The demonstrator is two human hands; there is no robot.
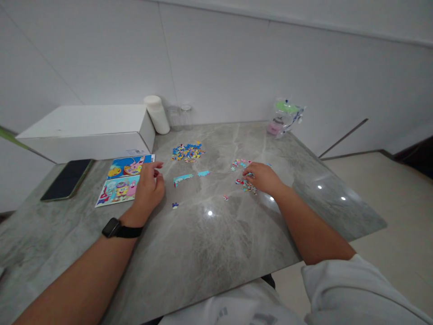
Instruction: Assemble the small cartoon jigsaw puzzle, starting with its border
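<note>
My left hand (pixel 149 187), with a black watch on its wrist, rests at the right edge of a printed picture card (pixel 117 192); its fingers are loosely bent and apart, holding nothing visible. My right hand (pixel 263 177) reaches into a spread of small jigsaw puzzle pieces (pixel 250 187), its fingers bent together; whatever lies between the fingertips is hidden. Between the hands lie a joined strip of light-blue pieces (pixel 183 178) and a shorter light-blue strip (pixel 203 173). Nearer me are a loose dark-blue and white piece (pixel 175 206) and a pinkish piece (pixel 226 197).
A heap of blue and yellow pieces (pixel 188 152) lies farther back. Along the wall stand a white box (pixel 88 131), a white bottle (pixel 157 115), two clear glasses (pixel 186 118) and a plastic bag (pixel 284 119). A phone (pixel 68 179) lies left on the grey table (pixel 203 253).
</note>
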